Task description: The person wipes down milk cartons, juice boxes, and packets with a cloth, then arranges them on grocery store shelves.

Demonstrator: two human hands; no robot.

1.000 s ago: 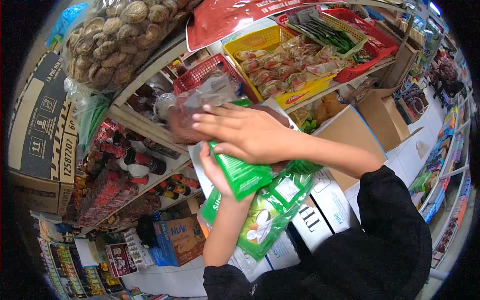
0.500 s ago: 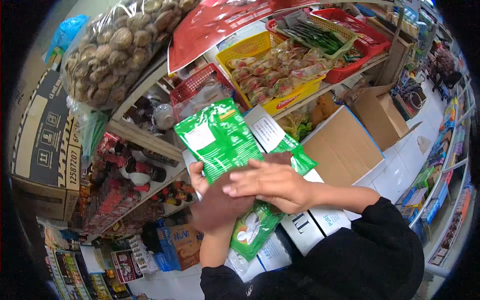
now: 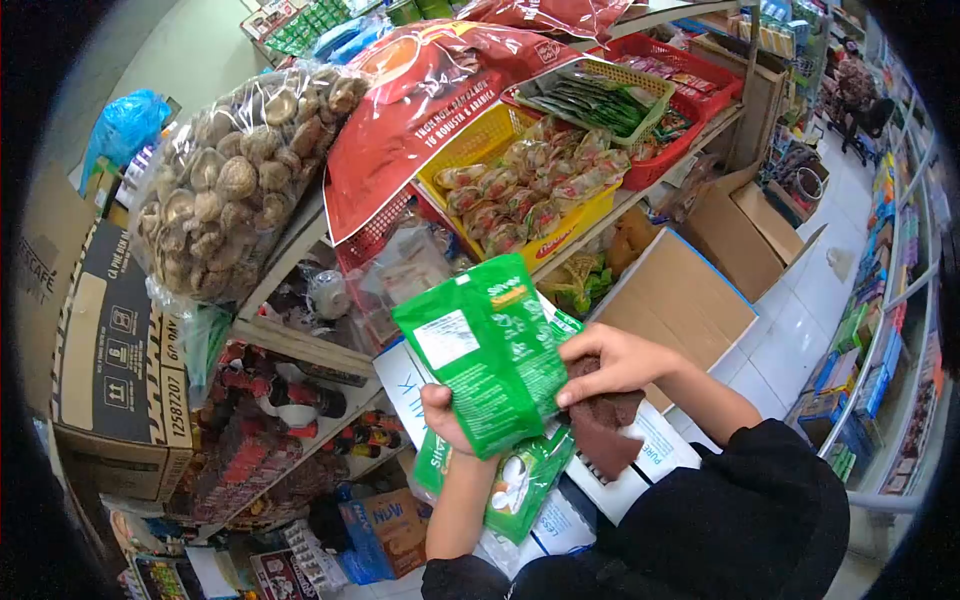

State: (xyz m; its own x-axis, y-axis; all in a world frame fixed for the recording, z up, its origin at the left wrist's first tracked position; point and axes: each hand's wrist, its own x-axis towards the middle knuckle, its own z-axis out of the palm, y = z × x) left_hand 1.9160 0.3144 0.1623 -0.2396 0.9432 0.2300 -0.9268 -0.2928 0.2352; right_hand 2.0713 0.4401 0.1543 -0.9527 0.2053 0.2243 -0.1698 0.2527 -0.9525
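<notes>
A glossy green packet (image 3: 500, 375) with a white label is tilted up in front of me. My left hand (image 3: 447, 420) grips its lower left edge, the thumb showing beside it and the other fingers hidden behind. At the packet's right edge, my right hand (image 3: 622, 362) is closed on a brown cloth (image 3: 608, 428), which hangs below the fingers. Under both hands lie more green packets (image 3: 520, 497), one with a picture of white round shapes. These rest on white printed boxes (image 3: 655, 455).
Ahead, a yellow basket (image 3: 590, 222) of wrapped goods stands on a shelf beside a red basket (image 3: 690, 140). A clear bag of dried mushrooms (image 3: 235, 180) sits at upper left, above a dark carton (image 3: 120, 370). Open cardboard boxes (image 3: 665, 315) stand to the right.
The brown cloth has come off the packet's front and is now bunched in my right hand at its right edge. The packet has moved down and right, and the view has shifted.
</notes>
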